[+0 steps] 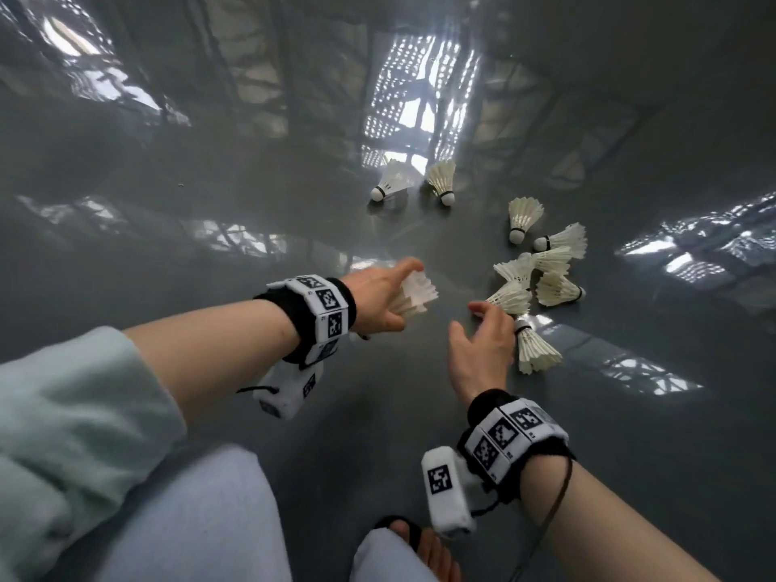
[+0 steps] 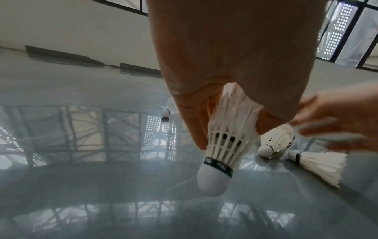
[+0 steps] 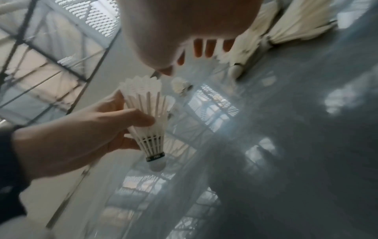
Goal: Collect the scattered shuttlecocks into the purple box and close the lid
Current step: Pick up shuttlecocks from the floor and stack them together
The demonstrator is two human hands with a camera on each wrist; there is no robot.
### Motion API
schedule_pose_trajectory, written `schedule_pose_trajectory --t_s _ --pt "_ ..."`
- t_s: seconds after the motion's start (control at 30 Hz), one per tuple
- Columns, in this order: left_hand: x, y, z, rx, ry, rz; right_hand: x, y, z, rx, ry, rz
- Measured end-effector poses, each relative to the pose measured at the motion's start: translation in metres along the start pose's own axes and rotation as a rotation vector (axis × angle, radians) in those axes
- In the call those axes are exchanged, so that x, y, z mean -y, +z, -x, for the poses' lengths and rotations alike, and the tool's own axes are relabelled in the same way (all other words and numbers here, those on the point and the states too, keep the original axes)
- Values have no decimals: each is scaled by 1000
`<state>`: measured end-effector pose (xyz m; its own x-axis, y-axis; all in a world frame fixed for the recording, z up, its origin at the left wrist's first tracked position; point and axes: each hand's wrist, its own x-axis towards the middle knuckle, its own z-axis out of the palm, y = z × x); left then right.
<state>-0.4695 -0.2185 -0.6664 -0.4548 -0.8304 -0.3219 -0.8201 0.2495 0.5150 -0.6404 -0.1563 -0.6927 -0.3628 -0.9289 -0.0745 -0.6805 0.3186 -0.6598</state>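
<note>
Left hand (image 1: 380, 298) pinches a shuttlecock (image 1: 413, 296); right hand (image 1: 483, 350) reaches, fingers spread.

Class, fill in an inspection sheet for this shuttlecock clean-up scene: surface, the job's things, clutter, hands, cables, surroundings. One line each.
Surface: glossy grey floor, mirroring window grids.
Job's things: one held shuttlecock, cork down, clear of the floor; a loose cluster of shuttlecocks lying ahead to the right; two more shuttlecocks farther off. Purple box: not in view.
Clutter: nothing seen.
Hands: left hand grips the held shuttlecock by its feathers; right hand, fingers spread, reaches at the cluster and holds nothing.
Cables: thin dark cord trailing from the right wristband.
Surroundings: pale wall and perforated window panels.
</note>
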Motion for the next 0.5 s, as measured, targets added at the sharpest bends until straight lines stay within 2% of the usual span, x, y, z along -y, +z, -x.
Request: schedule_pose_trajectory --t_s 0.1,0.23,0.33,0.4,0.5 --pt "-20 16 -16 -6 6 15 -25 -28 4 30 375 254" --pt "-44 53 -24 79 106 -22 -56 -46 16 189 552 463" --pt "-50 70 -20 151 169 -64 -69 -53 25 321 751 474" --pt "-48 73 -17 160 183 -69 -73 -55 28 320 799 433" --pt "-41 72 -17 144 171 -50 -72 -50 32 231 716 333"
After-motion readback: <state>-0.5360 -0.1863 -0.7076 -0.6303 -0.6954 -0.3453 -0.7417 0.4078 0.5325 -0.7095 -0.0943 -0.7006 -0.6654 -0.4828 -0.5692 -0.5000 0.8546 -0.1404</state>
